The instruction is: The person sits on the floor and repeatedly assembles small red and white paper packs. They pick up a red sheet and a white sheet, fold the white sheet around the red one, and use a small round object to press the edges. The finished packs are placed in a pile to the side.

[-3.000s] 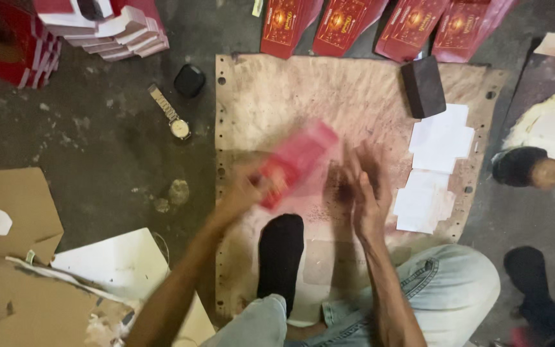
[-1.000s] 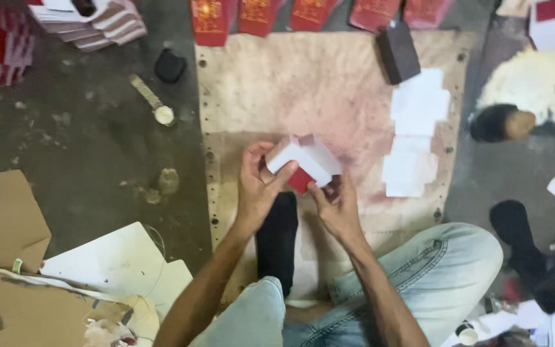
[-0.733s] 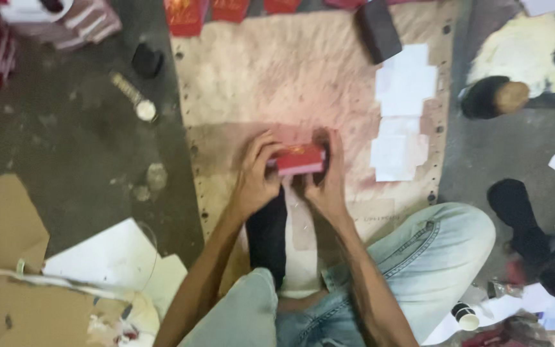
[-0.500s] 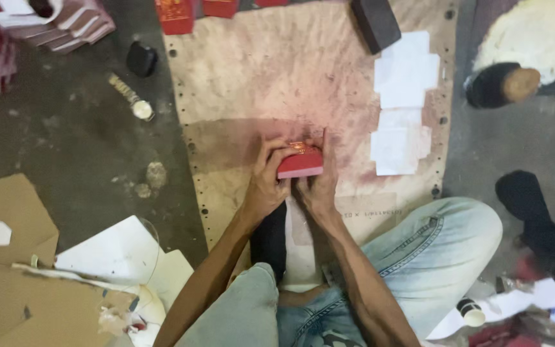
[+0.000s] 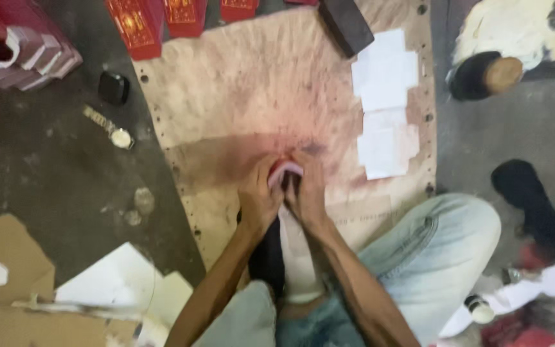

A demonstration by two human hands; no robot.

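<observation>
Red and pale pink, the small box sits pinched between your two hands at the centre of the board, mostly covered. Your left hand closes on its near side and your right hand presses from the other, fingers curled tight. Keep your thumbs square on the edges so the fold stays crisp and the sides do not skew. At two o'clock lie white paper sheets; at twelve, flat red cartons; at ten, a wristwatch on the grey concrete floor. Your black sock rests just below.
</observation>
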